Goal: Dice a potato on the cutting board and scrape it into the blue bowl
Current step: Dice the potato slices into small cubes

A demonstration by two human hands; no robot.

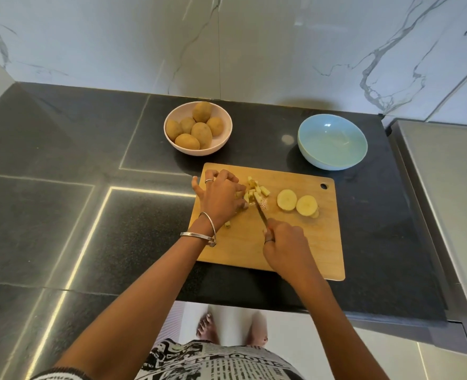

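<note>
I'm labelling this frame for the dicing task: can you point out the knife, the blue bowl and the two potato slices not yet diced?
knife [261, 214]: head view, on the blade's middle.
blue bowl [332, 141]: head view, on its bare inner wall.
potato slices [287, 199]: head view, on the left slice's cut face.

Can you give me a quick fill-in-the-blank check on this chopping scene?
1. The right hand grips a ____.
2. The blue bowl holds ____ potato pieces.
3. Whole potatoes sit in the ____ bowl.
4. The round slices lie on the cutting board, to the ____ of the blade.

Missing words: knife; no; pink; right
</note>
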